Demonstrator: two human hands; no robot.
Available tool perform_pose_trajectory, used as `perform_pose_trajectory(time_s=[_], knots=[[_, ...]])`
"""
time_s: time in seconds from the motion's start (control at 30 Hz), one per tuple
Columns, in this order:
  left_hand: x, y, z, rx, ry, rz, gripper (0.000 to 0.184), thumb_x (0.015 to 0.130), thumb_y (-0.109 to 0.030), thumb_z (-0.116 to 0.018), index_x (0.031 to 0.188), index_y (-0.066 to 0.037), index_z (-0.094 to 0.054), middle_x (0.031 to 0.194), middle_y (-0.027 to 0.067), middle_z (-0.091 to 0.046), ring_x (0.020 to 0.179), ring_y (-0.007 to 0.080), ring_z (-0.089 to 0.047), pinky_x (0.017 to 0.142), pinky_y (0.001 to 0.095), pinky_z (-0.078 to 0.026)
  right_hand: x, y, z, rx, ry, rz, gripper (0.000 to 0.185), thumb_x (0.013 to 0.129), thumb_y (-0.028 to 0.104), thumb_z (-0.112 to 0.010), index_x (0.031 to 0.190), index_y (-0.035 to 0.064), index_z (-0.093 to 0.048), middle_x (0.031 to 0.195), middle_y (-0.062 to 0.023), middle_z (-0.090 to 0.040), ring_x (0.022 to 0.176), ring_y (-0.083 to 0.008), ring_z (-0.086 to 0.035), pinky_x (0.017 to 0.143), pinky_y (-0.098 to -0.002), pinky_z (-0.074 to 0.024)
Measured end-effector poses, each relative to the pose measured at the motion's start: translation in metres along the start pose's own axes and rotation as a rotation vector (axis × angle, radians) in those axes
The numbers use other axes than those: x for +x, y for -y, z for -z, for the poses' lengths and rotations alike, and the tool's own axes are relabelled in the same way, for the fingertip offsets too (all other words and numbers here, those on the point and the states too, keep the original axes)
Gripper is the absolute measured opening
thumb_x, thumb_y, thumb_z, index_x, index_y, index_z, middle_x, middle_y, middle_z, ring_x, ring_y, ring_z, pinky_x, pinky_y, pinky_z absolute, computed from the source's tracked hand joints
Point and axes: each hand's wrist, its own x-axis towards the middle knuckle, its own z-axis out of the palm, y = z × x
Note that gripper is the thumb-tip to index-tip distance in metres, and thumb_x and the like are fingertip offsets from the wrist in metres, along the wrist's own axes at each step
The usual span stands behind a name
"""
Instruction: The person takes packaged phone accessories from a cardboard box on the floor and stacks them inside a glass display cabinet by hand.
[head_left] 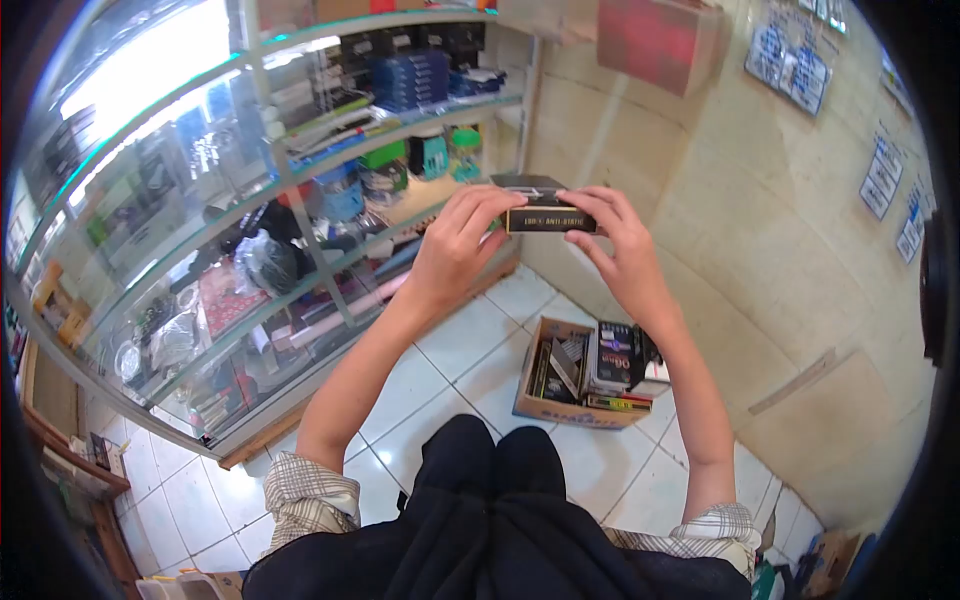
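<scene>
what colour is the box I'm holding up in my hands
The box is black with yellowish edging, showing best in the head view.

"Where do we look from?"
"From the wearer's head, forward and steeply down, with the knees (490,455) at the near edge."
"How near are we?"
"We have the left hand (455,245) and right hand (620,245) mid-view, at arm's reach; the carton (575,411) on the floor lies farther down."
"And the sides?"
"Our wide, curved view takes in the glass cabinet (265,415) at left and the wall (690,190) at right."
</scene>
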Motion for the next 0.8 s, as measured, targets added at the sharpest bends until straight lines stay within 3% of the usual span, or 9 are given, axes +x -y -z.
perform_pose_trajectory(time_s=[0.07, 0.3, 0.53, 0.7, 0.8], knots=[[0.02, 0.006, 0.018, 0.087, -0.038, -0.048, 0.042, 0.058, 0.008, -0.065, 0.097, -0.003, -0.056, 0.1, 0.0092, -0.057, 0.094, 0.0268, -0.055, 0.08, 0.0354, -0.045, 0.025, 0.012, 0.001, 0.184, -0.031, -0.118, 0.034, 0.079, 0.01, -0.059, 0.112, 0.0107, -0.055, 0.112, -0.0102, -0.049, 0.097, -0.0226, -0.054, 0.077, -0.0322, -0.0524], [0.064, 0.056, 0.047, 0.369, -0.187, -0.229, 0.043, 0.059, 0.006, -0.064, 0.099, -0.007, -0.059, 0.093, 0.0057, -0.052, 0.088, 0.0247, -0.053, 0.076, 0.0347, -0.047, 0.099, -0.004, -0.041, 0.452, -0.236, 0.096, 0.033, 0.078, 0.003, -0.058, 0.111, 0.0087, -0.055, 0.116, -0.009, -0.047, 0.1, -0.0197, -0.053, 0.082, -0.0314, -0.0509], [0.112, 0.144, 0.029, 0.387, -0.329, -0.196, 0.047, 0.061, 0.012, -0.063, 0.102, -0.012, -0.061, 0.089, 0.0065, -0.042, 0.077, 0.018, -0.053, 0.063, 0.0268, -0.052, 0.194, -0.056, -0.082, 0.568, -0.498, 0.263, 0.034, 0.076, -0.005, -0.057, 0.108, 0.0059, -0.056, 0.119, -0.0106, -0.045, 0.104, -0.0197, -0.051, 0.078, -0.0286, -0.0511], [0.171, 0.196, 0.023, 0.375, -0.372, -0.25, 0.045, 0.064, 0.01, -0.064, 0.104, -0.011, -0.059, 0.096, 0.0092, -0.041, 0.081, 0.0202, -0.054, 0.067, 0.0276, -0.051, 0.266, -0.075, -0.083, 0.562, -0.554, 0.28, 0.032, 0.077, -0.006, -0.055, 0.108, 0.0052, -0.055, 0.12, -0.0118, -0.044, 0.103, -0.0193, -0.051, 0.077, -0.027, -0.0503], [0.211, 0.217, 0.024, 0.223, -0.314, -0.01, 0.04, 0.068, 0.001, -0.068, 0.105, -0.009, -0.056, 0.103, 0.0096, -0.042, 0.094, 0.0203, -0.052, 0.08, 0.0309, -0.05, 0.324, -0.09, -0.084, 0.609, -0.583, 0.253, 0.03, 0.078, -0.007, -0.052, 0.106, 0.0037, -0.053, 0.121, -0.0123, -0.044, 0.103, -0.0205, -0.051, 0.079, -0.0278, -0.048]])
